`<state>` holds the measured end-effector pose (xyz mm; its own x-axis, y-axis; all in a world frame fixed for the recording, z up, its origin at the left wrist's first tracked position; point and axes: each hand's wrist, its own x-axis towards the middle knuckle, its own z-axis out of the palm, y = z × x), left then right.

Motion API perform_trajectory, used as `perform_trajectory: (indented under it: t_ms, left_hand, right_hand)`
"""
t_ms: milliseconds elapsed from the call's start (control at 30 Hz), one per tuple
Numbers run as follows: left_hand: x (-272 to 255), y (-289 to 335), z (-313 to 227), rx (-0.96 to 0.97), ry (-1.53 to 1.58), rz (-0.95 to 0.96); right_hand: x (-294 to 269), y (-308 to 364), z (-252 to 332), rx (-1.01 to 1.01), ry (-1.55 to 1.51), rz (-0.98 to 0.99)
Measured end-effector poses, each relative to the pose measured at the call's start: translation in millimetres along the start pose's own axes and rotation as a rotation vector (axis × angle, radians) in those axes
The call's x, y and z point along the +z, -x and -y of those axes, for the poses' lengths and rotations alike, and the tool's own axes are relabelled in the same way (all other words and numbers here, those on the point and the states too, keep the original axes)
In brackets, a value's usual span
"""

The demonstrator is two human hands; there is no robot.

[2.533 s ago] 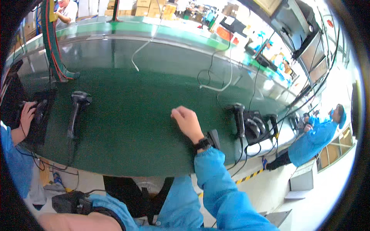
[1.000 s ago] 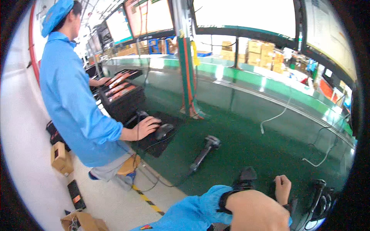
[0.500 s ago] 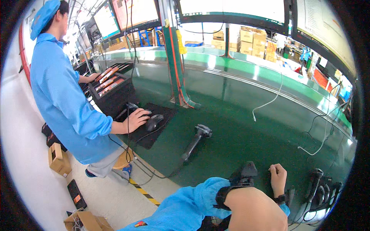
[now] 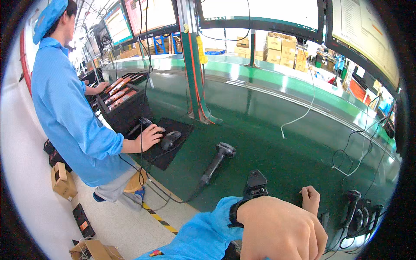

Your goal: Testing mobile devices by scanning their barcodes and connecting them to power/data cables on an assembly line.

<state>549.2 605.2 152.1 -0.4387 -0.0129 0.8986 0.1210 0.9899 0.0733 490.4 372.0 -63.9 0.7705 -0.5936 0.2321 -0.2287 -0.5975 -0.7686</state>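
My left hand looms large at the lower right, its back turned up and its fingers curled down. Its fingertips are hidden, so I cannot tell whether it grips anything. Around this wrist, at the blue cuff, runs a black strap with a black device standing up from it. Just beyond, my right hand shows in part as a loose fist over the green table; nothing shows in it. My left hand covers the right wrist. A black handheld barcode scanner lies on the table, left of both hands.
At the left, a co-worker in blue rests one hand by a computer mouse on a black mat. A black box holds boards. More black handheld devices stand at right. Monitors hang above; a white cable dangles.
My left hand has turned and come forward over the right wrist, hiding the band there. The black device on my left wrist has shifted left and tipped upright. My right hand has hardly moved.
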Motion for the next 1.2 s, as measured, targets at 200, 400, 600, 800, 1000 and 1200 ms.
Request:
perform_trajectory:
  t_ms: [200,400,600,800,1000,1200]
  left_hand:
    - [5.4,1.0,-3.1,-0.025,-0.027,-0.076]
    - [1.8,-0.7,-6.7,-0.042,-0.069,-0.043]
    - [-5.7,1.8,0.9,-0.025,-0.038,-0.002]
    - [-5.3,2.1,-6.7,-0.022,-0.002,-0.008]
    - [-10.1,4.0,-8.0,-0.018,0.063,-0.036]
    - [-19.9,4.8,-6.5,0.006,0.041,-0.014]
  right_hand:
    - [1.6,0.0,0.4,-0.014,0.002,-0.011]
    - [3.1,-1.3,-0.2,-0.042,-0.013,-0.008]
    - [2.8,-2.9,-9.3,-0.062,-0.034,-0.032]
    - [1.0,-1.3,4.7,-0.021,0.019,0.009]
    - [0.8,-1.8,3.1,0.005,-0.001,0.019]
    - [2.8,-3.2,-7.8,-0.006,-0.019,0.019]
